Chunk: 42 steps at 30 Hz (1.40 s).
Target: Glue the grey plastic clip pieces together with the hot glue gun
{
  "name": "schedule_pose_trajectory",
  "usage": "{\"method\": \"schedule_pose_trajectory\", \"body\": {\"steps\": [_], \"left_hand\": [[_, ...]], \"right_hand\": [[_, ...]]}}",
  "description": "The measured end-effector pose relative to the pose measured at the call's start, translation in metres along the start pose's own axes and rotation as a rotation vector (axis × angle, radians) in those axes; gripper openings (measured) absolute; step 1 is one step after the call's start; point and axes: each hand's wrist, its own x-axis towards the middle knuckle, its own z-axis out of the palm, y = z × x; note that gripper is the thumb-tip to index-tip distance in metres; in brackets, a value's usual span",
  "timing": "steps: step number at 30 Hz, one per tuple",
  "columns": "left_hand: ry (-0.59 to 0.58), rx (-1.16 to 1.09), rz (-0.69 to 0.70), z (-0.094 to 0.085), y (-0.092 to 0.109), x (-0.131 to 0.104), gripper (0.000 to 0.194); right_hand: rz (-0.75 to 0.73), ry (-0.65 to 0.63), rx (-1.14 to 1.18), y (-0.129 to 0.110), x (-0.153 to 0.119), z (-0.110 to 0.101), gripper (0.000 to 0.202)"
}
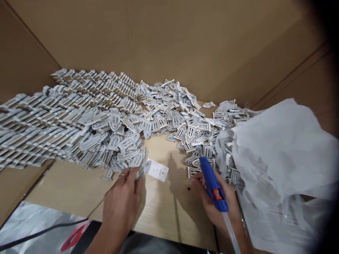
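Left hand (120, 203): fingers curled shut, pinching a grey arch-shaped piece (143, 169) against a small white label (158, 170) on the cardboard worktop (161, 208).
Right hand (215, 201): wrapped closed around a blue glue gun (213, 185), nozzle aimed forward, seemingly kept ready beside the loose pieces.
Supply: loose heap of pieces (182, 120) ahead; neat stacked rows (53, 113) at left, apparently sorted.
Look: flat, grey, arched, pale cut-out centres.
Right edge: crumpled white paper (280, 151).

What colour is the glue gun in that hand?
The glue gun is blue with an orange trigger, seen in the head view.
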Motion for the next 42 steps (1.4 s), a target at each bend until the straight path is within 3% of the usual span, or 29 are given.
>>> {"method": "schedule_pose_trajectory", "body": {"steps": [6, 10, 16, 20, 23, 26, 29, 32, 35, 42], "left_hand": [[0.084, 0.033, -0.083, -0.005, 0.001, 0.004, 0.023], [0.020, -0.002, -0.116, -0.001, 0.000, 0.002, 0.018], [0.119, -0.187, -0.013, 0.009, 0.000, -0.006, 0.011], [0.104, -0.312, 0.008, -0.015, 0.007, 0.002, 0.013], [0.234, -0.261, -0.101, -0.058, 0.013, 0.036, 0.023], [0.429, -0.057, -0.209, -0.105, 0.012, 0.093, 0.030], [0.559, 0.051, -0.247, -0.133, 0.005, 0.154, 0.031], [0.514, 0.038, -0.227, -0.142, -0.003, 0.198, 0.033], [0.452, 0.032, -0.246, -0.142, -0.009, 0.223, 0.025], [0.237, 0.090, -0.192, -0.136, -0.010, 0.235, 0.025]], "right_hand": [[-0.054, 0.114, 0.041, 0.002, 0.005, -0.018, 0.021], [-0.064, 0.186, 0.084, -0.001, 0.007, -0.020, 0.024], [0.037, 0.192, 0.109, 0.007, 0.008, -0.024, 0.031], [0.033, 0.189, 0.230, 0.015, 0.013, -0.029, 0.037], [0.022, 0.209, 0.261, 0.017, 0.015, -0.028, 0.039], [0.003, 0.227, 0.257, 0.019, 0.015, -0.025, 0.038], [-0.011, 0.226, 0.248, 0.024, 0.015, -0.023, 0.036], [-0.012, 0.211, 0.235, 0.029, 0.016, -0.026, 0.034], [0.003, 0.187, 0.247, 0.024, 0.018, -0.029, 0.033], [0.032, 0.121, 0.148, 0.006, 0.019, -0.031, 0.027]]}}
